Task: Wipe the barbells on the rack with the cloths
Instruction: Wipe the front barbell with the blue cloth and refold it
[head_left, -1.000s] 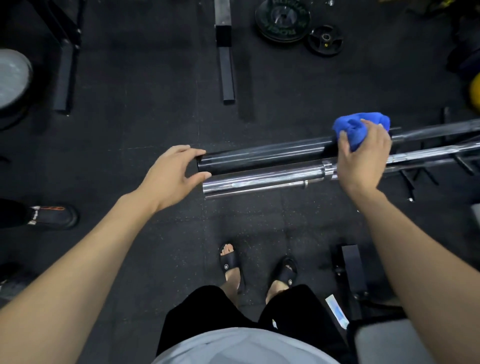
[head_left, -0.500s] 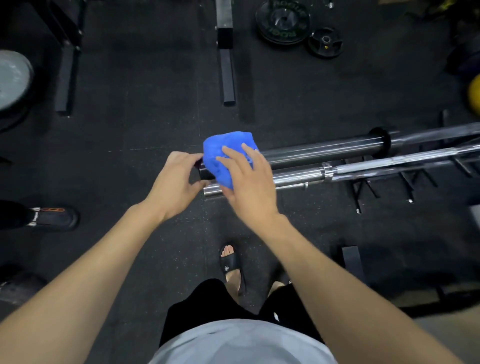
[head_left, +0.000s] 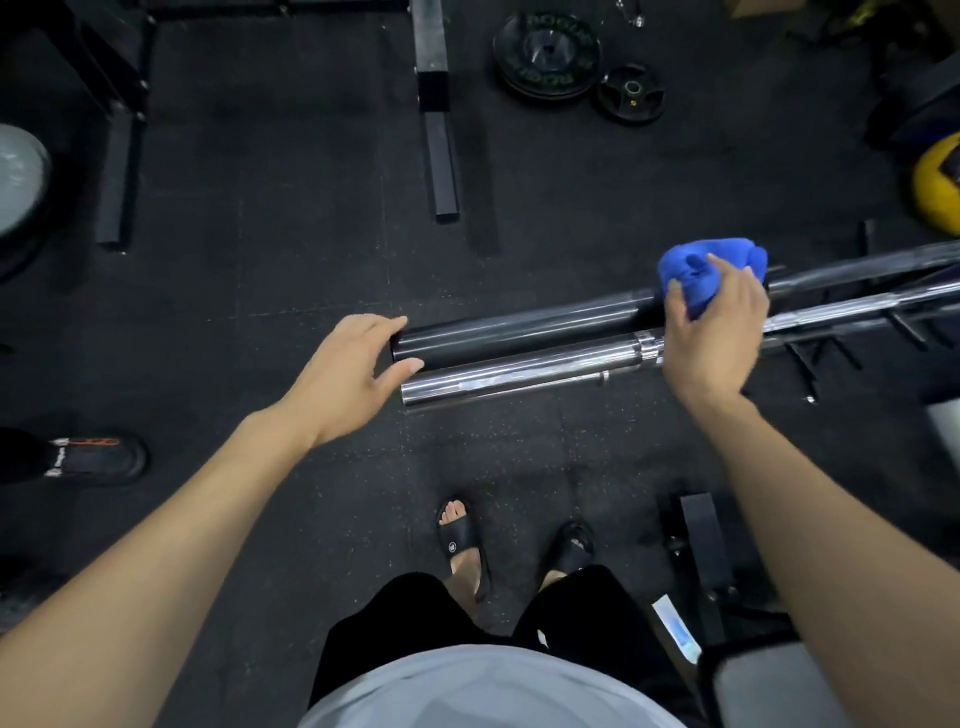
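- The right hand (head_left: 711, 332) clutches a bunched blue cloth (head_left: 696, 275) and presses it on the dark steel barbell (head_left: 519, 327), at the inner end of its sleeve.
- The left hand (head_left: 348, 374) cups that sleeve's tip, fingers loosely spread.
- A shiny chrome barbell (head_left: 519, 374) lies just beside it, nearer the person.

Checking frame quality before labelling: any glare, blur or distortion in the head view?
Head view: dim overall, with the black floor mat swallowing detail; bright glare streaks along the chrome barbell sleeve, fainter ones on the black barbell sleeve; slight motion blur on the right hand gripping the blue cloth; the left hand at the sleeve ends is sharper; wide-angle stretch enlarges the forearms at the bottom corners.
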